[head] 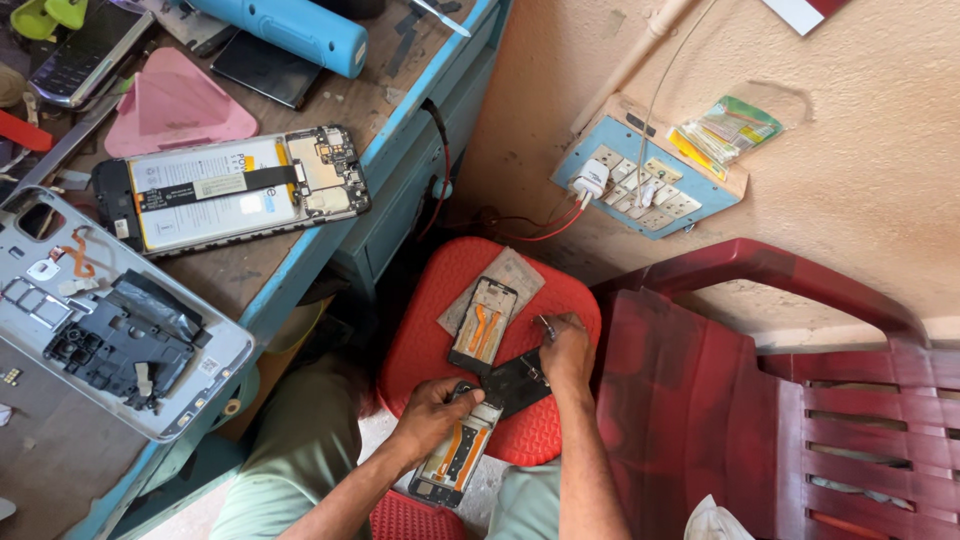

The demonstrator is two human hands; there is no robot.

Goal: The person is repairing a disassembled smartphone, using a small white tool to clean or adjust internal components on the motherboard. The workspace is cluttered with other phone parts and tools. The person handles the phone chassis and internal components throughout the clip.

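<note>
The stool [540, 430] is red plastic with a dimpled, matt top. On it, the opened phone [458, 460] under the left hand [430, 415] shows a dull black plastic frame with glossy orange flex strips. The chair [760, 400] is smooth, shiny maroon plastic. The surface [260, 265] is worn, scuffed wood (blue paint along its edge). The wall [880, 180] looks like rough plaster.

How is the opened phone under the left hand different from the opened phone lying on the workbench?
The opened phone under the left hand lies on the red stool, gripped by the left hand; the opened phone on the workbench lies untouched. The stool phone shows orange strips inside; the bench phone shows a large white battery crossed by a black strip. The stool phone looks smaller in the picture. Both lie with their backs removed.
</note>
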